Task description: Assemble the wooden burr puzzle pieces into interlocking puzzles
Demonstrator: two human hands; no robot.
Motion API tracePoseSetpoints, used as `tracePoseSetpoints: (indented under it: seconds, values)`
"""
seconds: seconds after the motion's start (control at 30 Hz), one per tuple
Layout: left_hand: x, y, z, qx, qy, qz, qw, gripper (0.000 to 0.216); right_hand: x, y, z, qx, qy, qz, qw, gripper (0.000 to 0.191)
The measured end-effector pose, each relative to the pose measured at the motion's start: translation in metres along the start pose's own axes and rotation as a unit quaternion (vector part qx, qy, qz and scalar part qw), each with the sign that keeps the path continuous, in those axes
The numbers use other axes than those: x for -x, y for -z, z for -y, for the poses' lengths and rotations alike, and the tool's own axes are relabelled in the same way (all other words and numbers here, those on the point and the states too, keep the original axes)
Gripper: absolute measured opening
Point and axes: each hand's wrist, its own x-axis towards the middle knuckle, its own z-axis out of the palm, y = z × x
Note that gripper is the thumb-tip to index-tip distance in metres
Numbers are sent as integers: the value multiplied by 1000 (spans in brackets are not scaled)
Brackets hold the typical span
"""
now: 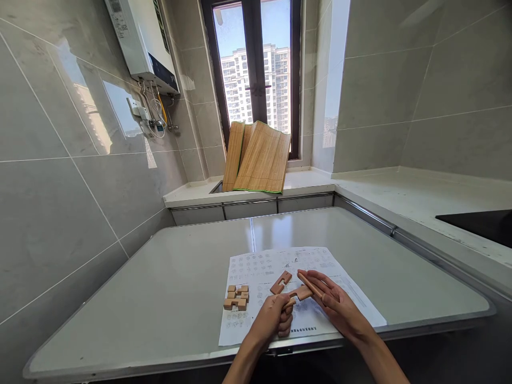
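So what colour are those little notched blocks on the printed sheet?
The small notched wooden blocks are a light tan, natural-wood colour, seen best in the head view.

The notched blocks [237,297] beside my left hand [274,317] and the pieces [298,292] I pinch are pale, bare wood with a matt, smooth look, and the thin stick [310,285] across my right hand [334,301] looks like wood too. They lie on a printed paper sheet [352,298], matt white. The table [160,298] beneath is smooth and faintly glossy grey, and the wall tiles [60,176] are highly glossy.
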Motion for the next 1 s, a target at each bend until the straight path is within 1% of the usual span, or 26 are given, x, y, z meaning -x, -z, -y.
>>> tracePoseSetpoints:
  seconds: [0.33, 0.53, 0.7, 0.83, 1.0]
  values:
    - [1, 3, 1, 3, -3, 14, 1000, 40, 2, 1, 4, -3, -2, 36, 999, 65]
    - [2, 2, 0, -2, 4, 32, 999, 40, -1, 5, -2, 14, -1, 53, 998, 72]
    - [3, -1, 0, -12, 4, 34, 999, 44, -1, 8, -4, 22, 10, 65, 998, 73]
    - [5, -2, -2, -21, -4, 38, 999, 41, 1, 7, -3, 22, 15, 76, 997, 71]
    - [8, -4, -4, -44, -2, 55, 998, 40, 2, 0, 1, 47, -6, 98, 994, 64]
